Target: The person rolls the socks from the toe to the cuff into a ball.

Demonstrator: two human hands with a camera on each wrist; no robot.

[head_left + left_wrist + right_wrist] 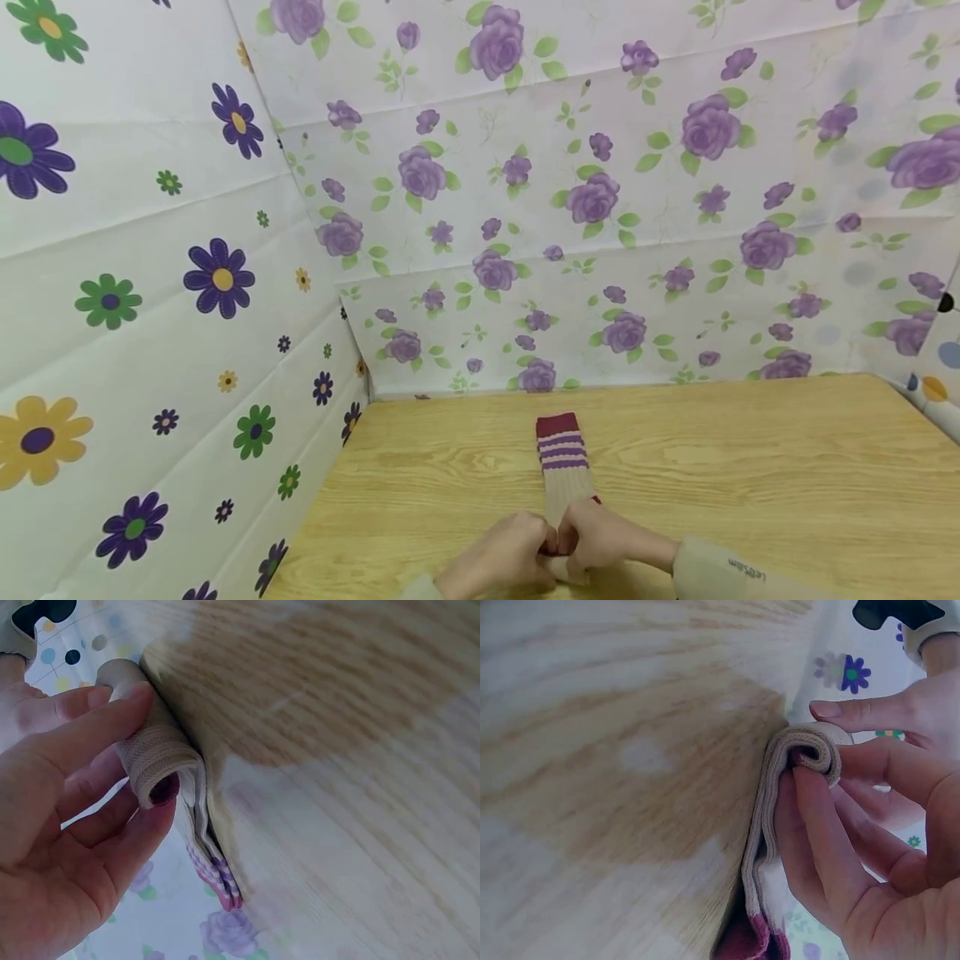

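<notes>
We face flowered cloth (517,221) above a wooden table (750,467). On it we have beige socks (564,483) lying lengthwise, far end flat, near end rolled up. With fingers bent, our left hand (508,550) pinches the roll (150,757); our right hand (603,532), just beside it, pinches it too. Past the hands we see purple stripes (562,450) and a red cuff (557,424).

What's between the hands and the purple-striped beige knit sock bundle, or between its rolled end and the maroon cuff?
Nothing visible. The left hand and right hand both hold the rolled end of the sock bundle directly; no other object shows between that roll and the maroon cuff.
</notes>
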